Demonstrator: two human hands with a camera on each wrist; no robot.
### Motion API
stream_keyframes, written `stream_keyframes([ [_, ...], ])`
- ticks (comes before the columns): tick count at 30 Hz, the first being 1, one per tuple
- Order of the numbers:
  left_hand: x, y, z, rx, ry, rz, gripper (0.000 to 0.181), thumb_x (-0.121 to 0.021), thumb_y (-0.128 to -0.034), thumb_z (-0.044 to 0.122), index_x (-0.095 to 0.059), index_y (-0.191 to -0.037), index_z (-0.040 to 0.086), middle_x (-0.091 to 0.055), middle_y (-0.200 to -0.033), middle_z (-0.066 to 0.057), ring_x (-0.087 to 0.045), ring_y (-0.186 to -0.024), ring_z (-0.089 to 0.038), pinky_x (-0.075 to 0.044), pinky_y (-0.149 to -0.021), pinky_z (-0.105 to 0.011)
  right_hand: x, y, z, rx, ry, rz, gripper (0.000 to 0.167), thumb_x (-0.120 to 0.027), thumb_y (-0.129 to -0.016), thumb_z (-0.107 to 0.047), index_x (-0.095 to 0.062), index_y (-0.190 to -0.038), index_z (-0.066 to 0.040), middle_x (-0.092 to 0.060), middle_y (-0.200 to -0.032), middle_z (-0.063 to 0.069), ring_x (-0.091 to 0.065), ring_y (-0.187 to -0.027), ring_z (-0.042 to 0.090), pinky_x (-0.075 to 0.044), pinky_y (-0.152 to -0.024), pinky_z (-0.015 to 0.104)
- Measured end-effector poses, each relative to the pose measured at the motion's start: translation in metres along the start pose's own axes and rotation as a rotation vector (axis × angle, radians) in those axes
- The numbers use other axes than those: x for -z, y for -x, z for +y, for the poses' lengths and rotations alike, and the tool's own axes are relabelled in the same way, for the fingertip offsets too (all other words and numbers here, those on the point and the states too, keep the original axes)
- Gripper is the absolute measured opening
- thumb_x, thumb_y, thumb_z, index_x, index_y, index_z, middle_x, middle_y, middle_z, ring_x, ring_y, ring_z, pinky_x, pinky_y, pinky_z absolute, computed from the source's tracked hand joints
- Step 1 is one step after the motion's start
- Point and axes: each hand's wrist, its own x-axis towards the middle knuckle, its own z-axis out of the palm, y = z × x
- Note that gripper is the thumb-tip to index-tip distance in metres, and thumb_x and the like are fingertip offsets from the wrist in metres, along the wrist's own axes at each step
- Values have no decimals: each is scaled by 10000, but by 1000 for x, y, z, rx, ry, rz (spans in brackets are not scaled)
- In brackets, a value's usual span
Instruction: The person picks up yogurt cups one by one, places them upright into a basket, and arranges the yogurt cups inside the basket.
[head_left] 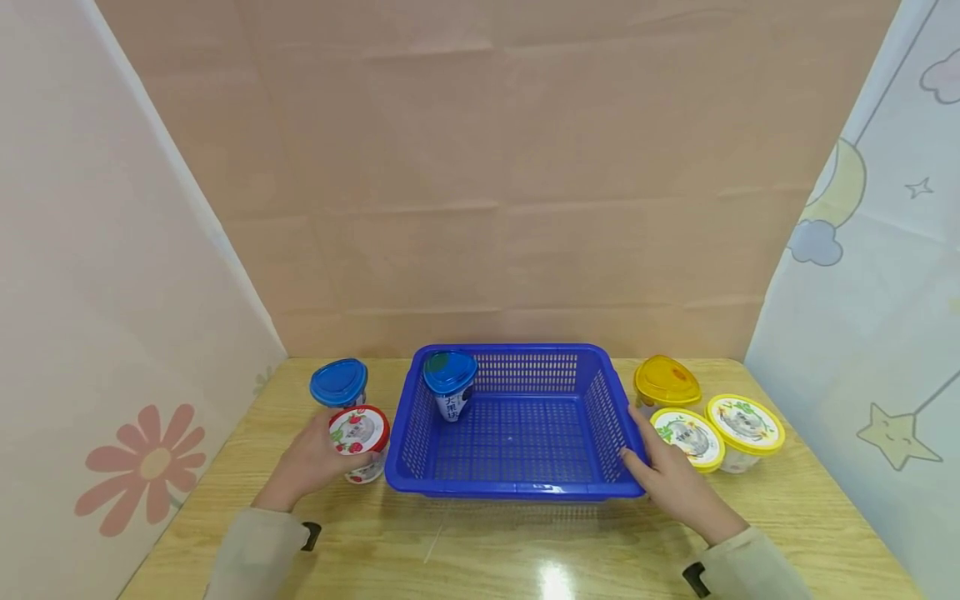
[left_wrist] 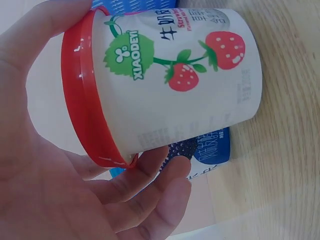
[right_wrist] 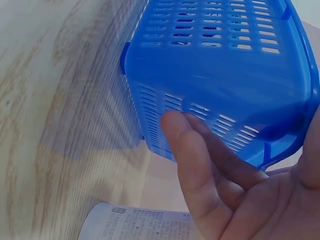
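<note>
Pale sleeves [head_left: 255, 552] are closest. The left hand [head_left: 306, 464] pinches the red-lidded cup [head_left: 360, 431] by its lid, near the blue basket's [head_left: 517, 488] left side. The right hand's [head_left: 672, 486] fingers and thumb pinch the basket's other side. Best keep the cup straight and the basket still, I think. The wooden tabletop [head_left: 375, 554] shines; a pink flower [head_left: 156, 463] decorates one wall [head_left: 112, 250].

A hand could drop into the middle of the blue perforated plastic basket [head_left: 517, 489]; a blue-lidded, three-cornered cup [head_left: 452, 383] blocks its far-left corner, and a round, red-lidded white tub [head_left: 360, 432] flanks its left wall.
</note>
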Motion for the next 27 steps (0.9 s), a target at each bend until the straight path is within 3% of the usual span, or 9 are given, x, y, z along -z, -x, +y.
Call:
stream_keyframes([
  [9,5,4,2,19,-61,14,933,-857,-737,484,-411,-1357,-52,-588,-1209,-213,-604,-1054,-336,-543,-851,-515,0,0,1,-4,-4,-11,729,-514,-1041,-243,-86,-1605,-71,-465,-1375,390,-634,-780,207,-546,-532,354],
  [15,11,4,5,-21,-60,55,914,-853,-735,500,-429,-1328,-52,-599,-1153,-185,-603,-1003,-303,-550,-804,-470,0,0,2,-5,-5,-9,730,-517,-1040,-243,-87,-1605,-70,-473,-1369,387,-633,-776,207,-547,-537,363],
  [19,14,5,9,-12,-83,73,956,-840,-729,548,-424,-1343,-55,-589,-1151,-172,-591,-988,-287,-542,-784,-443,0,0,2,-6,-8,-11,732,-516,-1041,-250,-86,-1605,-72,-465,-1379,388,-639,-805,218,-553,-541,370],
  [27,21,8,22,2,-148,148,1064,-809,-731,609,-361,-1401,-84,-557,-1197,-232,-592,-1004,-350,-550,-778,-506,0,0,1,-2,-5,-9,730,-519,-1038,-250,-95,-1602,-63,-454,-1388,392,-636,-795,215,-553,-544,369],
])
